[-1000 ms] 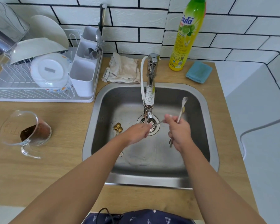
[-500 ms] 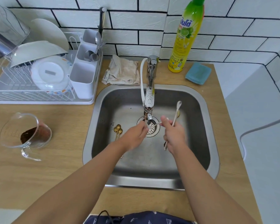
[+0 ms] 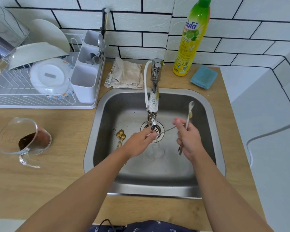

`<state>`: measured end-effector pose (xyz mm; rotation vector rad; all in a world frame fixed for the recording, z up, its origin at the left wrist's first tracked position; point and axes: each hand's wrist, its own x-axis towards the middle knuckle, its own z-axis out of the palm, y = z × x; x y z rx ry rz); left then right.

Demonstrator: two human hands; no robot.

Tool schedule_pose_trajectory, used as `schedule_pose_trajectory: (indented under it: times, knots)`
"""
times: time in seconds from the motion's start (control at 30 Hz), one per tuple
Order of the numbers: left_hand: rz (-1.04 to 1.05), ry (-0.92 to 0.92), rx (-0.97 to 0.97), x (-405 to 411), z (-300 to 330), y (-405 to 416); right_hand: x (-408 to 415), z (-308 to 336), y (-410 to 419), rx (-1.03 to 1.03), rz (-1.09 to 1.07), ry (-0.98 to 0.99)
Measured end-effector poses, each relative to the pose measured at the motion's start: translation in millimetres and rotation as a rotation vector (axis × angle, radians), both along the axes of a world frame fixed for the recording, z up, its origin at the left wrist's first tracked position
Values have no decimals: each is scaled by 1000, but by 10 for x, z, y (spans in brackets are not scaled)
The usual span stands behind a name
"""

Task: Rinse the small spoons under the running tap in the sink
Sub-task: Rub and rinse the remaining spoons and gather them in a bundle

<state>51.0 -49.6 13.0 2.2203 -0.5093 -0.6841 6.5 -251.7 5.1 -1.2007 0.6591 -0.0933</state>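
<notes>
Water runs from the tap [image 3: 153, 104] into the steel sink [image 3: 107, 104]. My left hand [image 3: 138, 142] pinches the bowl end of a thin silver spoon [image 3: 167, 130] under the stream. My right hand [image 3: 188, 139] holds that spoon's handle end between finger and thumb. It also grips a bundle of small spoons [image 3: 189, 113] that stick up past the knuckles, with their other ends showing below the hand. Two gold spoons [image 3: 120, 135] lie on the sink floor left of the drain.
A white dish rack [image 3: 40, 101] with plates and a cutlery caddy [image 3: 86, 77] stands at the left. A glass measuring jug [image 3: 23, 139] with brown residue sits on the counter. A cloth [image 3: 126, 74], a detergent bottle [image 3: 191, 42] and a blue sponge [image 3: 203, 77] line the back.
Both hands stay under the tap with the same spoons. The bundle in my right hand has tilted slightly more upright, and my left hand has shifted a little along the thin spoon.
</notes>
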Motion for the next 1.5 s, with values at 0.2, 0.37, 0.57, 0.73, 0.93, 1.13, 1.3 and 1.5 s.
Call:
schedule_pose_trajectory:
  times: [0.2,0.37,0.57,0.73,0.93,1.13,1.3,1.5]
  knots:
    - [30,65,63,-73,-19,378,52,-127,515,-158,60,8]
    - [94,29,128,-164,-5,385,-78,-254,930,-120,246,63]
    - [33,228,168,-237,79,575,-9,-210,689,-16,114,51]
    - [24,270,400,-200,116,682,-30,-240,876,-253,324,90]
    - [236,548,316,-161,152,811,-95,-280,873,205,406,37]
    - [136,678,19,-145,265,812,-43,-190,756,293,205,95]
    - [180,472,15,-223,159,713,2,-158,711,349,4,64]
    - [273,352,-220,-406,99,107,-16,-127,760,431,-21,87]
